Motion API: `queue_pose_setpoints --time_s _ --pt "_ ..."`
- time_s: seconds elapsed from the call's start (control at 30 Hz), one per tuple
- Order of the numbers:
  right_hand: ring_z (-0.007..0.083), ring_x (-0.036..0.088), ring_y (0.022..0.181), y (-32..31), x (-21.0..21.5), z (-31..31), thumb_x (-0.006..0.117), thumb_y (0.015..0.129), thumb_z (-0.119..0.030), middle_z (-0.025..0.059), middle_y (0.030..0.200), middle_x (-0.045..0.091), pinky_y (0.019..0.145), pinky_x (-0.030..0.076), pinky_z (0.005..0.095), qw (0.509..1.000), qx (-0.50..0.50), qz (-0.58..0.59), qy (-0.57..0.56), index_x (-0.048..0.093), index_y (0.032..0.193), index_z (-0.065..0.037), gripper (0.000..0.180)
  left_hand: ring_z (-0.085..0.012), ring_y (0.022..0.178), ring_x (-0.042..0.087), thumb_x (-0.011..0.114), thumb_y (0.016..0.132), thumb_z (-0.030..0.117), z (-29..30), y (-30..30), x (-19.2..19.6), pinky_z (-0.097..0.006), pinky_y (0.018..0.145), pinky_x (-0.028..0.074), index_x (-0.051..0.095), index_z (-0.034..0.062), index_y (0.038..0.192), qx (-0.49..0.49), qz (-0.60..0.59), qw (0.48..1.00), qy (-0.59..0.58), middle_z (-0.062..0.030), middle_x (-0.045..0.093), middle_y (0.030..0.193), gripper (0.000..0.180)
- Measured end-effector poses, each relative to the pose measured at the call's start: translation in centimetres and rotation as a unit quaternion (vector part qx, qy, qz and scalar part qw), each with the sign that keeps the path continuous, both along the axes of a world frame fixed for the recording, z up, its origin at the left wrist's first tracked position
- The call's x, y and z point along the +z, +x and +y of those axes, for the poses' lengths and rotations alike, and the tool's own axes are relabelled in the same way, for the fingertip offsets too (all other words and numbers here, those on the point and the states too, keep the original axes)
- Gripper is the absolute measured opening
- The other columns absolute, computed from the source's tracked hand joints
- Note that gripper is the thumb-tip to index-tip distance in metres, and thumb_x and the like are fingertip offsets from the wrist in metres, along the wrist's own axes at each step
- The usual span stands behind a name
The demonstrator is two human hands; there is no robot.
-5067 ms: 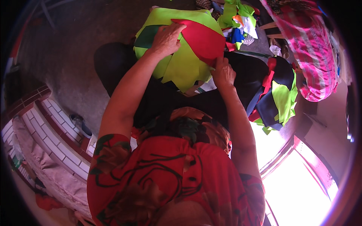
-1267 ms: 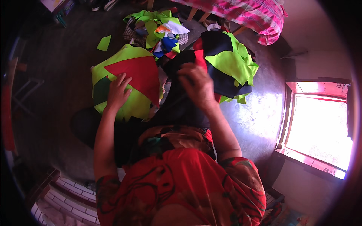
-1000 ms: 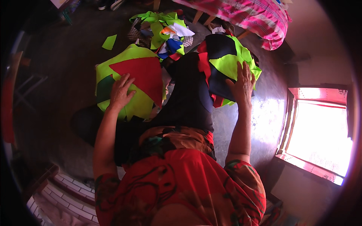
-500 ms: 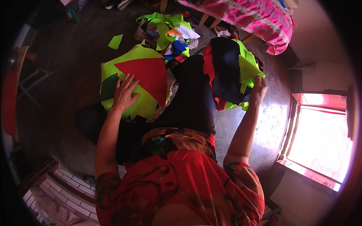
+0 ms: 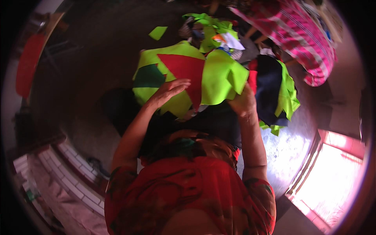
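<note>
A patchwork of cloth pieces in yellow-green, red (image 5: 186, 68) and dark green (image 5: 149, 76) lies over my left leg. My left hand (image 5: 170, 91) rests at its near edge with fingers stretched out, holding nothing. In my right hand (image 5: 243, 101) is the edge of a bright green fabric piece (image 5: 221, 78) with a jagged side. This piece spreads beside the red one and covers part of the patchwork. Its folds partly hide my right fingers. Over my right leg lies a dark navy cloth (image 5: 269, 84) with more green pieces (image 5: 288, 96) at its side.
A heap of fabric scraps (image 5: 213, 33) lies on the floor ahead, with a single green scrap (image 5: 158, 33) to its left. A pink plaid cloth (image 5: 290, 37) hangs at the upper right. A red panel (image 5: 29, 64) stands far left. Bright light enters at a window (image 5: 333, 188).
My right hand has moved left from the cloth on my right leg, bringing a green fabric piece to the patchwork. My left hand has turned sideways, fingers now pointing right. The view has shifted.
</note>
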State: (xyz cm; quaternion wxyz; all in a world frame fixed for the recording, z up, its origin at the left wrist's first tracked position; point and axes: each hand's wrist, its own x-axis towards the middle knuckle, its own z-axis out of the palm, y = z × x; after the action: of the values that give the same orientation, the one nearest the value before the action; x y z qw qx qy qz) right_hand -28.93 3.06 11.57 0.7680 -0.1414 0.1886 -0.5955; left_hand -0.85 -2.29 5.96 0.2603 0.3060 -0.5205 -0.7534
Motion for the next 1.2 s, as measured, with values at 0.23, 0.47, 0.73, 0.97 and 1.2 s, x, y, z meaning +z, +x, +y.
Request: queue_pose_setpoints --time_s 0.23,0.47,0.73,0.97,1.2 --pt "0.0253 0.059 0.104 9.1 -5.8 -1.8 0.046 0.097 -0.030 0.0121 0.117 0.060 0.092 0.046 0.0368 0.964 0.157 0.161 0.144 0.052 0.122 -0.001 0.039 -0.0176 0.108 0.058 0.061 0.091 0.031 2.3 1.9 -1.7 -0.033 0.094 0.045 0.053 0.0034 0.125 0.086 0.141 0.962 0.216 -0.0070 0.060 0.118 0.045" --pt "0.0227 0.059 0.103 10.0 -9.9 -0.2 0.053 0.093 -0.020 0.0122 0.115 0.060 0.091 0.046 0.0350 0.941 0.189 0.182 0.212 0.051 0.122 0.002 0.036 -0.0127 0.094 0.060 0.065 0.088 0.025 2.0 1.8 -2.2 -0.030 0.082 0.048 0.059 0.0046 0.113 0.176 0.001 0.970 0.170 -0.0029 0.062 0.106 0.032" --pt "0.0190 0.061 0.095 10.4 -7.6 -0.4 0.055 0.091 -0.018 0.0099 0.108 0.062 0.075 0.053 0.0328 0.896 0.214 0.335 0.197 0.046 0.130 -0.008 0.041 -0.0099 0.086 0.059 0.066 0.087 0.022 1.1 3.1 -5.1 -0.028 0.077 0.047 0.064 0.0041 0.105 0.224 -0.101 0.965 0.095 -0.0015 0.065 0.094 0.025" --pt "0.0183 0.064 0.087 10.6 -7.3 -0.3 0.054 0.092 -0.020 0.0084 0.098 0.065 0.071 0.053 0.0307 0.900 0.207 0.339 0.180 0.043 0.132 -0.011 0.042 -0.0151 0.082 0.062 0.060 0.089 0.014 -1.2 5.3 -4.6 -0.030 0.070 0.052 0.057 0.0013 0.110 0.490 0.060 0.862 0.119 -0.0053 0.064 0.096 0.024" --pt "0.0180 0.065 0.085 10.3 -8.5 -0.3 0.053 0.093 -0.023 0.0091 0.095 0.066 0.073 0.052 0.0290 0.907 0.227 0.312 0.171 0.049 0.126 -0.009 0.036 -0.0208 0.099 0.060 0.051 0.091 0.007 -2.4 7.4 -9.2 -0.039 0.077 0.053 0.049 0.0084 0.123 0.598 0.074 0.763 0.234 -0.0054 0.059 0.113 0.032"
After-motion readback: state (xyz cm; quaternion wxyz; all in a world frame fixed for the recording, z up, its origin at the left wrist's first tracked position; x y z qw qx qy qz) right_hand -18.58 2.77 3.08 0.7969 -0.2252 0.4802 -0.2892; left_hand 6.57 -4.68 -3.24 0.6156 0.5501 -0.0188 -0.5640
